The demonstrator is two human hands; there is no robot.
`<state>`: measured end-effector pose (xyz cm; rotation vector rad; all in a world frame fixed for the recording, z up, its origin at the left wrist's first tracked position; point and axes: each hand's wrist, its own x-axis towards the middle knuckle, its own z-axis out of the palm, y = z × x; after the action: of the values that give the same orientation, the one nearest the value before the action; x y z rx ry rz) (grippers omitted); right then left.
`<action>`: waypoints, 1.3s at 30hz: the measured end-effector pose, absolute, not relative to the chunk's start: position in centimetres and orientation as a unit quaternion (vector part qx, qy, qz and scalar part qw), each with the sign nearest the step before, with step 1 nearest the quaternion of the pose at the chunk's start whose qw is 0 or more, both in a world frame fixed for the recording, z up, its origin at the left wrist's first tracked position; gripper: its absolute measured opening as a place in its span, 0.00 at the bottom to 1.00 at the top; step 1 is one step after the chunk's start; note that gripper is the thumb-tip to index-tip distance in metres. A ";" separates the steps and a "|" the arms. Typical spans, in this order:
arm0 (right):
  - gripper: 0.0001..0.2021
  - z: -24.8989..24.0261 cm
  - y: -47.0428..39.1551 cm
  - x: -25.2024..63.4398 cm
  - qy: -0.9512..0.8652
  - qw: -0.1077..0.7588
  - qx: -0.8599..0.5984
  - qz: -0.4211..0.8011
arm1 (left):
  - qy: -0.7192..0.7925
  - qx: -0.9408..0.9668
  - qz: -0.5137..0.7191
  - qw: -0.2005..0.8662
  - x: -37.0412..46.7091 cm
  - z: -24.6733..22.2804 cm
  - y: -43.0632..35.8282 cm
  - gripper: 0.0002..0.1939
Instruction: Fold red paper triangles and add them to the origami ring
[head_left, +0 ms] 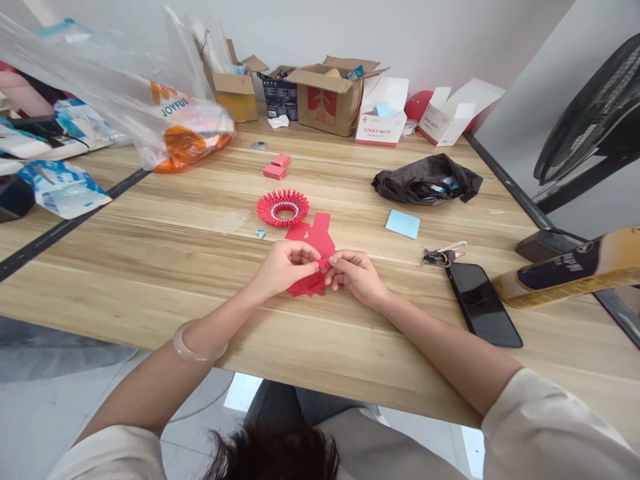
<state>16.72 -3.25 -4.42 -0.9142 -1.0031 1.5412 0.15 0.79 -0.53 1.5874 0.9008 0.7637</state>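
Note:
Between my two hands is a small folded red paper piece (323,264). My left hand (290,267) pinches its left side with thumb and fingertips. On the right side, my right hand (355,274) grips it between thumb and index finger, the other fingers curled. Loose red paper strips (321,239) lie on the wooden table under and beyond the hands. Behind them sits a ring of folded red pieces (265,209) with a light blue inner edge. A tiny blue folded piece (261,234) rests just in front of the ring.
Two red paper stacks (275,172) lie farther back. To the right are a blue paper pad (403,225), a black plastic bag (425,180), keys (440,257), a phone (484,305) and a yellow package (570,267). Cardboard boxes (325,100) and a plastic bag (185,133) stand behind.

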 end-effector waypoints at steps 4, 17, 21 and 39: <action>0.10 -4.3 -3.7 16.3 -0.474 0.558 -0.373 0.570 | 0.393 0.680 0.327 0.526 0.2 -0.5 1.0 0.05; 0.09 -4.6 -4.0 16.1 -0.546 0.493 -0.419 0.532 | 0.381 0.683 0.317 0.537 0.3 -0.9 1.0 0.06; 0.09 -4.3 -3.8 16.2 -0.533 0.480 -0.417 0.558 | 0.374 0.718 0.309 0.500 0.2 -0.9 0.9 0.06; 0.02 -4.0 -3.5 16.3 -0.532 0.459 -0.441 0.559 | 0.345 0.792 0.298 0.405 0.0 -1.4 0.8 0.08</action>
<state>16.31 -3.52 -3.97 -1.0856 -1.3094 1.3760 0.04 0.77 -1.42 2.0001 0.8706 0.7528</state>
